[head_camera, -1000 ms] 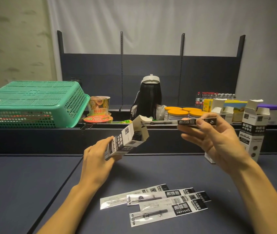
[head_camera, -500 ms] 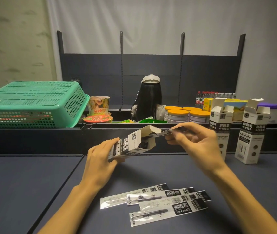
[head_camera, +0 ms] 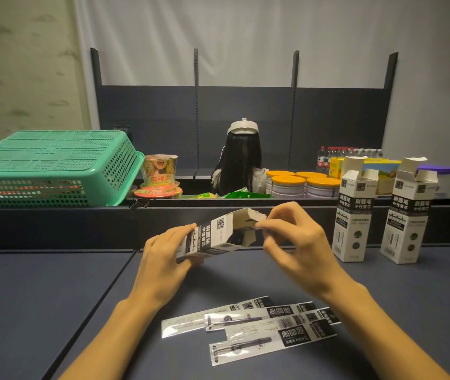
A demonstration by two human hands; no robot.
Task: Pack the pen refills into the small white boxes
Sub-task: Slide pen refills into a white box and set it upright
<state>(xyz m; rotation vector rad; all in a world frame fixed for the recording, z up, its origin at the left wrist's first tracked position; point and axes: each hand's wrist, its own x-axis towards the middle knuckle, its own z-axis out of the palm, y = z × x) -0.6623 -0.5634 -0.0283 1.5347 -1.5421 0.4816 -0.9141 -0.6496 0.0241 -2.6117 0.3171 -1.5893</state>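
Note:
My left hand grips a small white and black box, held on its side above the table with its open end toward the right. At that open end my right hand pinches the box's top flap between thumb and fingers. The refill I pushed in is inside the box and hardly shows. Several packaged pen refills lie on the dark table in front of me. Two more open boxes stand upright at the right, one nearer the middle and one farther right.
A green plastic basket lies upside down on the ledge at the left. Behind the ledge are instant noodle cups, orange-lidded tins, bottles and a person with long dark hair.
My right hand has pushed the refill from outside into the box and moved left to the box's open end. The box has levelled out in my left hand.

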